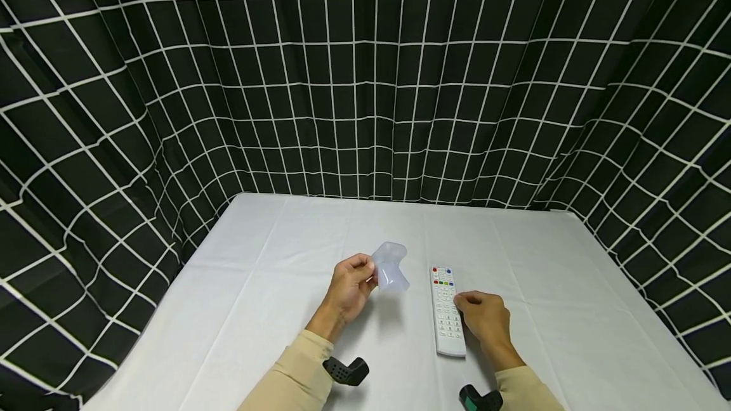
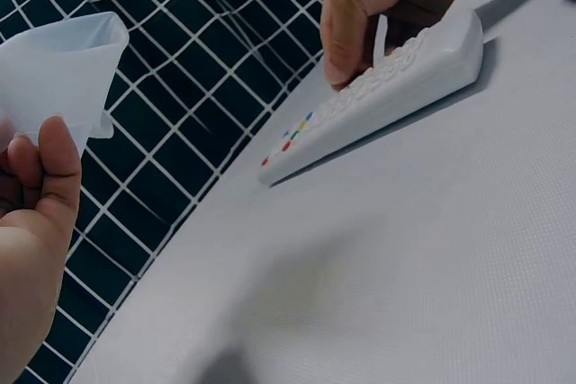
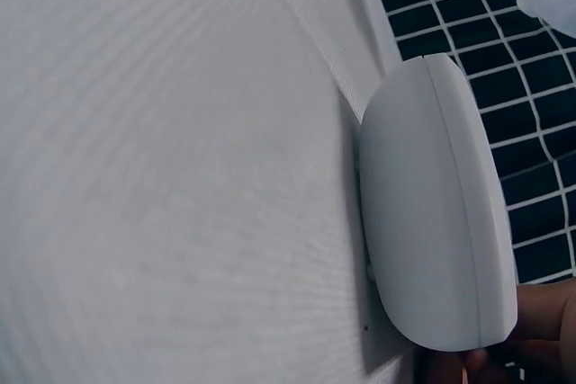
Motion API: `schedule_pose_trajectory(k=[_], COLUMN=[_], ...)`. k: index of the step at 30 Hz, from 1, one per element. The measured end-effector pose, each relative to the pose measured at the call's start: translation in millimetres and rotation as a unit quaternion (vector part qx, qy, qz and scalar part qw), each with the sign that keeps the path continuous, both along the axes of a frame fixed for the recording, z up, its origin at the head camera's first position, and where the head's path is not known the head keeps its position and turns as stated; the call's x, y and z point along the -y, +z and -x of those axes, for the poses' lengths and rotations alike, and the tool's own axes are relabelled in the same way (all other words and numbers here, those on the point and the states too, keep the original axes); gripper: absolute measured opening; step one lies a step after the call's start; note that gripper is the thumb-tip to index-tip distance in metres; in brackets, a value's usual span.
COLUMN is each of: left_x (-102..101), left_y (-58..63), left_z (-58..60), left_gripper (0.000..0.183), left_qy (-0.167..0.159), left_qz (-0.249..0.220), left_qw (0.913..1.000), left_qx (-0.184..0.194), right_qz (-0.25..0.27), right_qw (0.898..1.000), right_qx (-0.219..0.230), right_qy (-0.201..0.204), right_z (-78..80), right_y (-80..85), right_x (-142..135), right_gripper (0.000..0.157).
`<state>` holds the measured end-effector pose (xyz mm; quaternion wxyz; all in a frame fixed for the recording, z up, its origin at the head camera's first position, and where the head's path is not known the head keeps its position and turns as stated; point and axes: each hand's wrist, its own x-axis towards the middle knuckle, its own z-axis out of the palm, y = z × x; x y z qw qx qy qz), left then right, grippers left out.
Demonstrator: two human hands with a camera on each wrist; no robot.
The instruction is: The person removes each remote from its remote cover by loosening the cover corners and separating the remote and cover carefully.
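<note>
My left hand [image 1: 349,288] pinches a limp, translucent bluish-white plastic piece [image 1: 391,266] between thumb and fingers, raised over the table. In the left wrist view, this piece [image 2: 63,69] flares to an open, sleeve-like edge. A white remote control [image 1: 447,313] lies lengthwise on the table, button side up, with coloured buttons near its far end. The right hand [image 1: 485,319] holds the remote's right edge, fingers curled and the tips at the buttons. In the right wrist view, the remote's smooth near end [image 3: 432,213] hides part of the fingers [image 3: 544,317].
A white cloth covers the table [image 1: 274,233]. Black curtains [image 1: 365,81] with a white grid stand behind it and along both sides. Black wrist devices [image 1: 346,371] are worn at both sleeves.
</note>
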<state>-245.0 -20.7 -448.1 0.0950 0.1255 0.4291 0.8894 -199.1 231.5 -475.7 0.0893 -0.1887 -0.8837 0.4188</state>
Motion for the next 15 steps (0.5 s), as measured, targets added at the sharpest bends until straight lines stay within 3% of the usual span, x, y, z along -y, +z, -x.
schedule_pose_trajectory(k=[15], left_x=[4.0], left_y=[-34.2], left_z=[10.2], left_gripper=[0.019], left_qy=[-0.111], left_qz=[0.081], left_qw=[0.9887], left_qx=[0.060], right_qz=[0.035], right_qw=[0.999], right_qx=[0.003], right_qy=[-0.001], right_z=[-6.0], right_y=[3.5], right_x=[-2.4], right_gripper=[0.024])
